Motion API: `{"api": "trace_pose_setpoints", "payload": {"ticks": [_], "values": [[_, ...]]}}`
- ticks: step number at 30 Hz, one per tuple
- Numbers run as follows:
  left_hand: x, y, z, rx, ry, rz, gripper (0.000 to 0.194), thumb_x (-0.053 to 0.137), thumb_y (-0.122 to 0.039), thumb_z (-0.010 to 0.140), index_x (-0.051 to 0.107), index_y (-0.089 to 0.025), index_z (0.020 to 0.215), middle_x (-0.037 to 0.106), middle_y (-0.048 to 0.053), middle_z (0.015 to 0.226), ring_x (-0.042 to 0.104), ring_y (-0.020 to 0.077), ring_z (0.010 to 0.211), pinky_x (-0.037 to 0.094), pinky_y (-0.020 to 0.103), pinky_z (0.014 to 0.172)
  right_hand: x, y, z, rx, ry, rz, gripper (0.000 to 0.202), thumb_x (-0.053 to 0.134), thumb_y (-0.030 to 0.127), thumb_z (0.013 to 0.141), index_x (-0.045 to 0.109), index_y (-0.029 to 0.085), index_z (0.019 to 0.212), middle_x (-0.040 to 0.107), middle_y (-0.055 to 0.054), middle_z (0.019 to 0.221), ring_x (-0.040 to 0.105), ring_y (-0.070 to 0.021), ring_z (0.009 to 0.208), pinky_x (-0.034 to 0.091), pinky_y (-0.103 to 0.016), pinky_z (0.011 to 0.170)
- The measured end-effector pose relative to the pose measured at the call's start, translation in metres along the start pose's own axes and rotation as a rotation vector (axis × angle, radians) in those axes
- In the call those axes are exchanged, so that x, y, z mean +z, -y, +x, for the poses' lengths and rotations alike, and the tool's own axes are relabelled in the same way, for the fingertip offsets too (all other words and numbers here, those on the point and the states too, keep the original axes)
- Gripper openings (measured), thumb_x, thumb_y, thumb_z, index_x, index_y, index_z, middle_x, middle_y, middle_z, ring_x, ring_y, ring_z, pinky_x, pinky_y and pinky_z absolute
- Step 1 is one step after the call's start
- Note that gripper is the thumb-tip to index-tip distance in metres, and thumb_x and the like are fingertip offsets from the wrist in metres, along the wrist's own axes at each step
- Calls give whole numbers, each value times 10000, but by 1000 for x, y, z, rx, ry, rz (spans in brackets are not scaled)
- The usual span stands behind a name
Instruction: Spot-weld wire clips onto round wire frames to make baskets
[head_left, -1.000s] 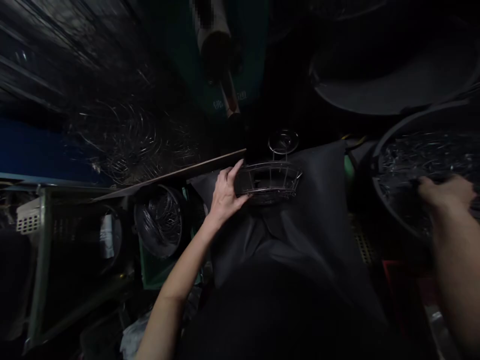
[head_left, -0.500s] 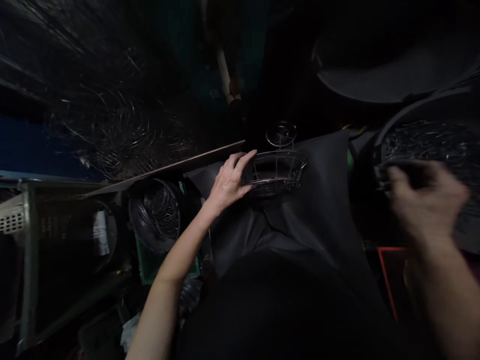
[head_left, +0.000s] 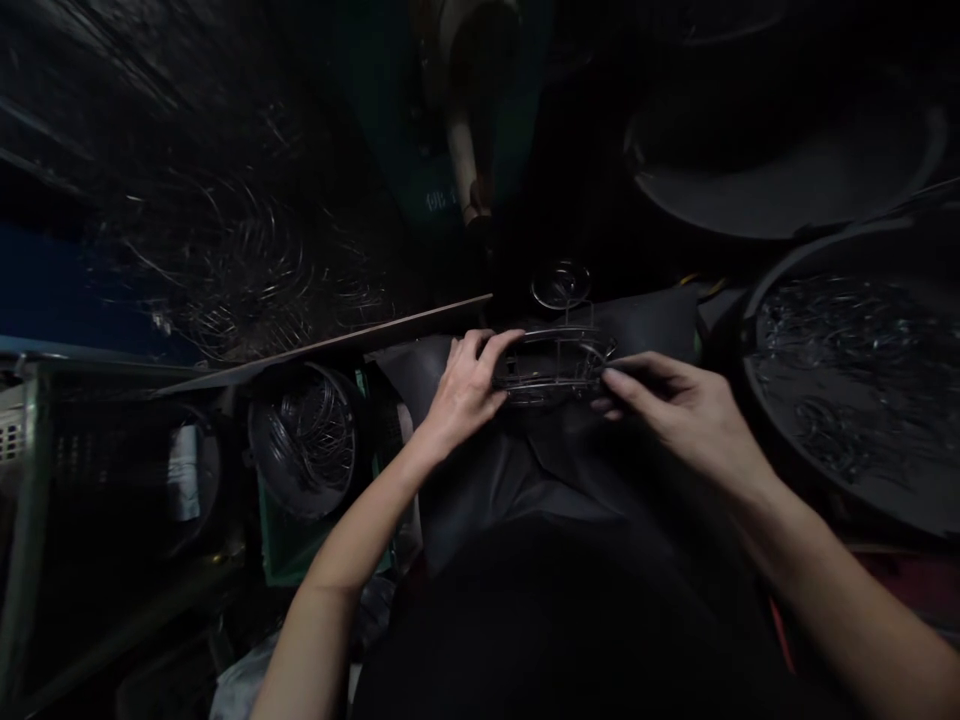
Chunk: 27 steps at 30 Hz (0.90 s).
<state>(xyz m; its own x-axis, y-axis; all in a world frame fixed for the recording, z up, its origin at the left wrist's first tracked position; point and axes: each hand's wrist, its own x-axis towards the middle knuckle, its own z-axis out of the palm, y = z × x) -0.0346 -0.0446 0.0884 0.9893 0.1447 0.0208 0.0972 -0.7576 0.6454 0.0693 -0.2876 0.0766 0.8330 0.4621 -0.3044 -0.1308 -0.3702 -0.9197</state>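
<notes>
In a dim workshop, our dark apron lies beneath the wire rack. Our left hand grips one end, probably to steady it; our right fingertips pinch its other end, perhaps around a small part we cannot make out.

Workshop, prob. small metal/wire-goods production. Dim, cluttered floor-to-bench space. Heap of loose bent wire upper left; round tub w/ coiled wire rings; big round basin at right full of small shiny wire pieces; second large round basin above it. Wire-frame basket between the two hands, over a dark apron or cloth. Green machine body w/ pale printed characters, rod-like part in front of it. Green plastic crate under the tub; metal-framed rack far left. No home or office look.
</notes>
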Motion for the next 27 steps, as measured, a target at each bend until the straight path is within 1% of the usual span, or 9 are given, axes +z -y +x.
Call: {"api": "trace_pose_setpoints", "payload": {"ticks": [3, 5, 7, 10, 12, 17, 20, 25, 27], "values": [[1, -2, -4, -5, -30, 33, 681, 593, -45, 743, 380, -265, 1351, 439, 78, 1280, 484, 253, 1231, 355, 523, 1112, 28, 17, 9, -2, 114, 65, 334, 678, 460, 828, 667, 177, 1005, 686, -55, 857, 672, -167, 713, 554, -246, 609], [1, -4, -4, -9, -67, 69, 665, 580, -40, 752, 380, -257, 1349, 440, 83, 1280, 489, 250, 1222, 372, 522, 1103, 42, 23, 18, -28, 134, 107, 316, 709, 456, 799, 672, 176, 940, 684, -44, 834, 668, -158, 690, 541, -226, 576], [2, -5, -2, -4, -119, 117, 648, 557, -21, 754, 390, -248, 1337, 458, 83, 1252, 500, 248, 1199, 370, 533, 1103, 53, 26, 27, -59, 126, 142, 300, 724, 452, 780, 671, 175, 880, 680, -32, 810, 655, -143, 655, 531, -217, 558], [3, -6, 2, 13, -181, 202, 630, 520, 0, 753, 404, -246, 1322, 486, 81, 1217, 504, 252, 1191, 327, 569, 1122, 64, 28, 40, -121, 69, 131, 302, 723, 460, 767, 675, 175, 854, 676, -21, 778, 628, -133, 604, 509, -221, 518], [4, -4, 5, 13, -200, 241, 634, 508, -4, 757, 394, -246, 1332, 490, 86, 1218, 500, 256, 1200, 316, 579, 1124, 70, 28, 46, -167, 15, 72, 310, 716, 466, 768, 687, 178, 878, 684, -21, 776, 619, -135, 588, 500, -234, 519], [6, 4, 12, 4, -248, 227, 657, 523, -17, 748, 376, -259, 1341, 477, 94, 1233, 498, 260, 1204, 394, 532, 1081, 81, 35, 53, -322, -112, -76, 285, 663, 450, 815, 716, 183, 899, 707, -32, 846, 641, -147, 670, 503, -251, 607], [4, 9, 18, 23, -278, 221, 659, 517, -8, 745, 380, -241, 1346, 473, 105, 1245, 487, 256, 1218, 399, 520, 1080, 85, 38, 59, -410, -136, -116, 279, 640, 440, 837, 719, 185, 919, 709, -28, 857, 646, -154, 709, 503, -257, 633], [0, 16, 28, 51, -332, 264, 639, 510, -15, 761, 395, -229, 1352, 491, 101, 1232, 506, 239, 1193, 340, 551, 1119, 87, 40, 72, -533, -134, -111, 211, 642, 387, 851, 710, 189, 879, 704, -15, 840, 655, -152, 735, 508, -261, 684], [-1, 18, 31, 63, -353, 272, 620, 504, -19, 772, 405, -220, 1350, 497, 105, 1226, 511, 237, 1189, 337, 555, 1119, 87, 40, 77, -572, -133, -104, 187, 644, 369, 856, 709, 195, 880, 701, -10, 833, 654, -148, 738, 511, -263, 707]]}}
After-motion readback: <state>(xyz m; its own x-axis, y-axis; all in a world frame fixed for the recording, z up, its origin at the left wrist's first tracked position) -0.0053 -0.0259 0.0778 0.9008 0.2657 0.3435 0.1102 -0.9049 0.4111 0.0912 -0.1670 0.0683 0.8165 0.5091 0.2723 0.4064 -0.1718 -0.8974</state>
